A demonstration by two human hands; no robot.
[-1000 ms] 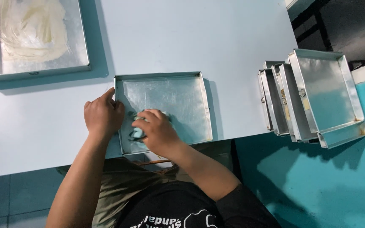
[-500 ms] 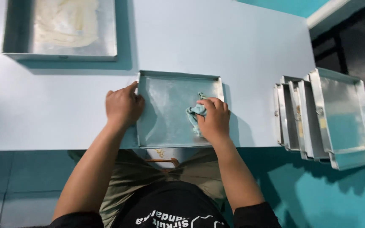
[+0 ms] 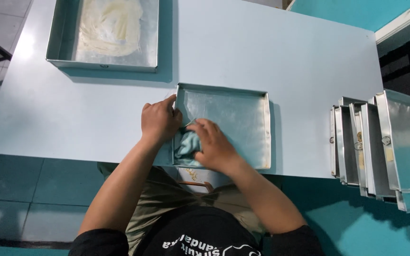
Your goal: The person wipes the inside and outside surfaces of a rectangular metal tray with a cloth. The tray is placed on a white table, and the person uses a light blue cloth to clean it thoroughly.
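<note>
Since half a second ago the right hand (image 3: 214, 144) has swept with its cloth (image 3: 187, 144) from the right side of the square metal tray (image 3: 243, 118) to the tray's near left corner, close beside the left hand (image 3: 159, 119). That tray lies at the near edge of the pale table (image 3: 262, 52), directly in front of the person. The right hand's fingers are pressed down and curled onto the pale blue cloth, pinning it against the tray floor; the left hand's fingers are closed over the tray's left rim, steadying it. Judging by the streaky sheen across the tray floor, most of it looks already wiped, with the near left corner under work now. To the right of the tray, at the table's end, a row of similar trays (image 3: 357, 142) stands on edge; whether they are wiped cannot be told. Beyond the tray, at the far left of the table, a larger pan (image 3: 58, 33) holds a pale yellowish smear.
</note>
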